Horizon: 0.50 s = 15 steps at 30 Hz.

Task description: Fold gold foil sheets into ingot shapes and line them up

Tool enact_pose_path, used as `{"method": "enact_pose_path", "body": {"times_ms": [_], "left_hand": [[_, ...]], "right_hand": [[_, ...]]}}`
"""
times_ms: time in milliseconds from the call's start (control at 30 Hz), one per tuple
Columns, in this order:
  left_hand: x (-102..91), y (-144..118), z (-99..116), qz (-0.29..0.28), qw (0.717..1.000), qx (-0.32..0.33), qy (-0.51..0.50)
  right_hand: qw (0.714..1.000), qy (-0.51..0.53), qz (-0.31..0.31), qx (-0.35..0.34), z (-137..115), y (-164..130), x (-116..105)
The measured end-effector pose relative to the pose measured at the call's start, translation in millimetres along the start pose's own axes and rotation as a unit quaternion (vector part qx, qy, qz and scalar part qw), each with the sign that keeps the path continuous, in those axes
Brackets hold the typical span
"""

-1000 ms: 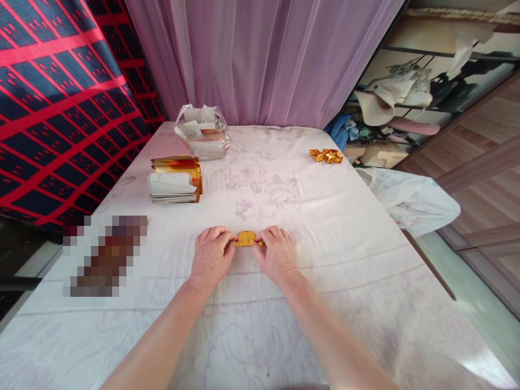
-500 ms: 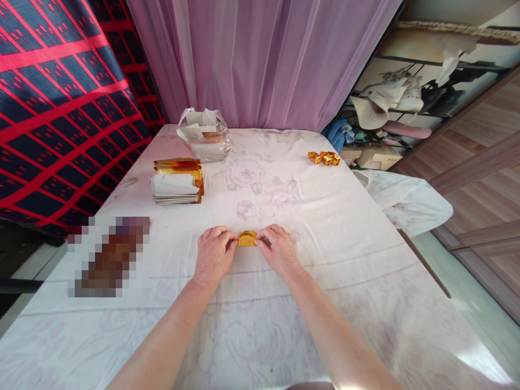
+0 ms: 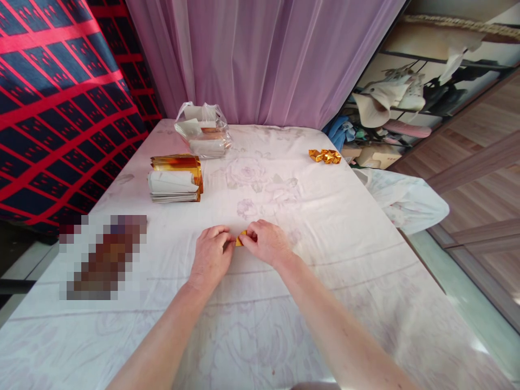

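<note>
I see both hands low on the surface (image 3: 365, 227), which is covered in a pale floral cloth. Left hand (image 3: 211, 254) and right hand (image 3: 264, 244) meet fingertip to fingertip, both pinched shut on a small gold foil piece (image 3: 241, 239) lying on the cloth, near the middle of the surface. Only a sliver shows between the fingers; I cannot tell its long axis or which way it points.

Stack of gold-and-white sheets (image 3: 175, 180) far left, well apart. Clear bag (image 3: 203, 130) behind it. Folded gold pieces (image 3: 325, 156) far right. No readable writing anywhere.
</note>
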<state>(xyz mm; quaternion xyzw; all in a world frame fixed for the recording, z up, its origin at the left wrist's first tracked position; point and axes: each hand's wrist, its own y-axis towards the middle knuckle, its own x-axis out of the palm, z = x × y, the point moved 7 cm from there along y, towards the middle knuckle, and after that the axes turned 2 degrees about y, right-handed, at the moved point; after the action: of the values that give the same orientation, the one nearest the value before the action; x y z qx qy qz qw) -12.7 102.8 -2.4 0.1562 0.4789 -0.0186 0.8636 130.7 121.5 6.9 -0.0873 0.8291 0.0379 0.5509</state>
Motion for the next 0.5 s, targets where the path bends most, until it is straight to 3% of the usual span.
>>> {"method": "enact_pose_path", "body": {"times_ms": [133, 500], "left_hand": [[-1.8, -2, -4, 0.002, 1.0, -0.008, -0.001], [-1.1, -2, -3, 0.009, 1.0, -0.004, -0.005]], "right_hand": [[0.999, -0.02, 0.023, 0.031, -3, 1, 3], [0.997, -0.001, 0.0, 0.082, 8, 9, 5]]}}
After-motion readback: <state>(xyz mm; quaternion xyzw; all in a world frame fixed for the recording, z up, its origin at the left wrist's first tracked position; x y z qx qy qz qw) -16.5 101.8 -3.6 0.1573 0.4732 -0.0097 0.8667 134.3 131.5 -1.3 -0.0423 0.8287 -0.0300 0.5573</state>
